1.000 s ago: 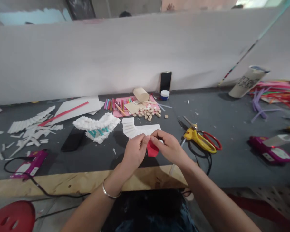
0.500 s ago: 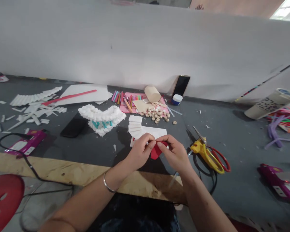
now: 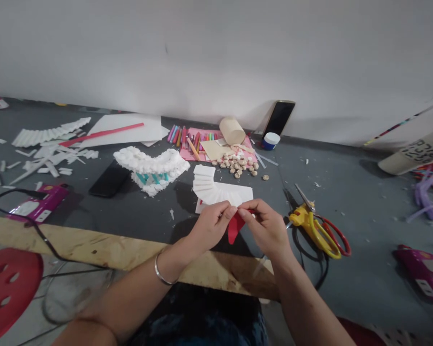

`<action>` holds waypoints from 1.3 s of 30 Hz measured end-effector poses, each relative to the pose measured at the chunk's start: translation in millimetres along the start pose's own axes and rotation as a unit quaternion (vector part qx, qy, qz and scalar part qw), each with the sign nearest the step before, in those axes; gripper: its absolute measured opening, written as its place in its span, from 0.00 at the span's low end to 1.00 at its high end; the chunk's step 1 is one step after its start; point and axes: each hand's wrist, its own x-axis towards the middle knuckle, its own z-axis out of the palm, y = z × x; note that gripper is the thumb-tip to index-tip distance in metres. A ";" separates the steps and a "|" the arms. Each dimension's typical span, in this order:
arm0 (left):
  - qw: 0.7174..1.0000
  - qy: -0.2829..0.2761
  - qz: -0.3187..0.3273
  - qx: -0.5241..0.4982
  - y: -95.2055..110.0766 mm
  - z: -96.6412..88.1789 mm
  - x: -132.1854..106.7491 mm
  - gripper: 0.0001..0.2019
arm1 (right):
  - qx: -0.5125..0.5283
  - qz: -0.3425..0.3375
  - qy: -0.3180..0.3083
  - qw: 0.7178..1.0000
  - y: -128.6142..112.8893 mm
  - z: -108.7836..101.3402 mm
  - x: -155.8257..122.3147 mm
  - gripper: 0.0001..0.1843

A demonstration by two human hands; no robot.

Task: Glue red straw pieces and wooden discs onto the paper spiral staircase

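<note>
Between both hands is a small red piece (image 3: 235,228), thin like paper or felt; I cannot tell which. My left hand (image 3: 214,222) pinches its upper edge between thumb and forefinger. Close beside it, my right hand (image 3: 266,226) pinches the same edge, thumb tip near the other thumb. The red piece hangs down below the fingertips. Just beyond the hands lies a white sheet (image 3: 244,191), with a curved row of overlapping white strips (image 3: 204,184) on it. The hands cover the near part of this sheet.
A white fluffy piece with teal strips (image 3: 151,166) sits left of the hands, near a black phone (image 3: 108,181). Wooden beads (image 3: 238,166) and crayons (image 3: 177,136) lie behind. Scissors (image 3: 315,226) rest at right. A glue gun (image 3: 39,204) and white scraps (image 3: 54,158) are at left.
The red piece has turned and now hangs narrower and more downward from my fingers. Both hands remain pinched together. The view has tilted slightly downward.
</note>
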 end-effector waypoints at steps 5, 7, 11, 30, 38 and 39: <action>0.998 0.025 0.040 0.046 0.8 -1.3 -2.2 0.17 | 0.038 0.008 -0.018 0.999 8.5 3.0 -0.1 0.10; 0.996 0.026 0.060 0.055 0.5 -2.1 -2.9 0.15 | 0.051 0.014 -0.022 0.998 12.2 3.6 0.6 0.10; 0.995 0.025 0.087 0.048 -0.6 -2.8 -4.0 0.11 | 0.069 0.019 -0.027 0.997 13.9 2.1 2.5 0.08; 0.998 0.008 0.056 0.003 1.2 0.9 -5.6 0.15 | 0.068 0.000 -0.023 0.997 11.4 -0.2 0.2 0.09; 0.994 -0.025 -0.013 -0.108 -3.4 1.6 -6.1 0.16 | 0.067 0.006 -0.011 0.998 12.9 0.2 0.6 0.09; 0.993 -0.029 -0.025 -0.109 -3.8 1.3 -5.8 0.18 | 0.060 0.003 -0.012 0.998 12.8 0.7 0.1 0.09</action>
